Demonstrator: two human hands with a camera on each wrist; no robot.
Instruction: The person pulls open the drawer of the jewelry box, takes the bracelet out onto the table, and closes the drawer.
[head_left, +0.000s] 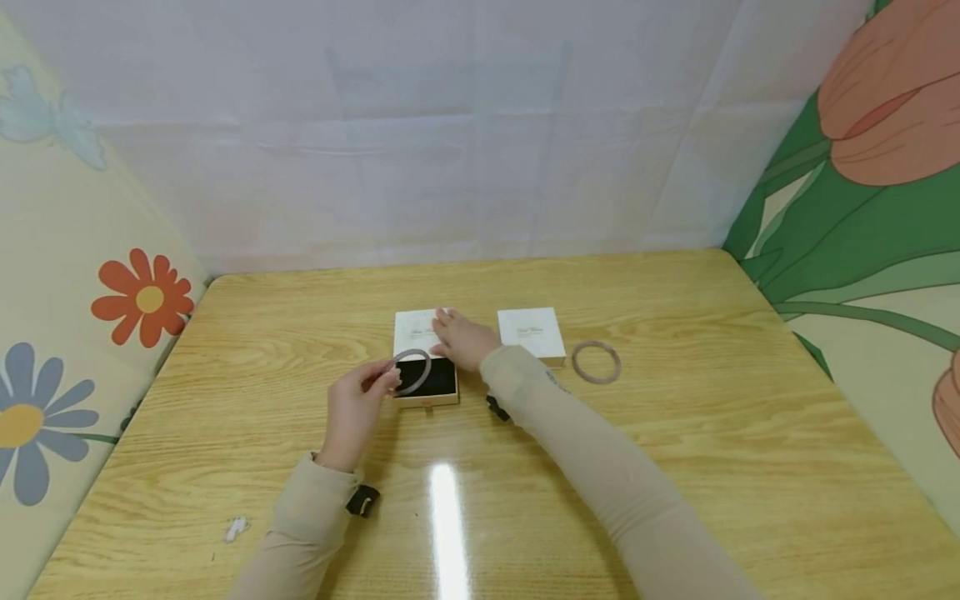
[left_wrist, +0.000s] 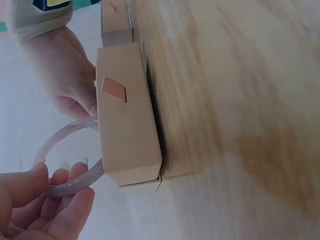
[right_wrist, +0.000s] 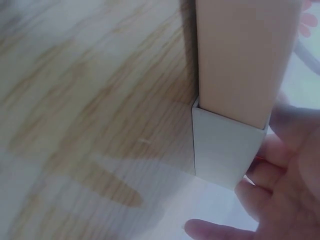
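In the head view my left hand [head_left: 358, 408] pinches a pale greyish-purple bangle [head_left: 429, 367] between thumb and fingers. The bangle is held upright over the black-lined drawer [head_left: 442, 380] of a small gift box, which is pulled out toward me. My right hand [head_left: 468, 340] rests on the box's white sleeve [head_left: 408, 325], fingers fairly loose across its top and right side. From the left wrist, the drawer's tan front with its small pull tab [left_wrist: 115, 90] stands close to the bangle. The right wrist view shows the sleeve [right_wrist: 225, 147] beside my fingers [right_wrist: 255, 197].
Right of my right hand sits a second white box [head_left: 531, 327], its drawer in. A second bangle [head_left: 576, 362] lies flat on the wooden table [head_left: 675, 450] beside it. A small white scrap or mark [head_left: 236, 528] is at the front left. A pale curtain [head_left: 465, 167] hangs behind.
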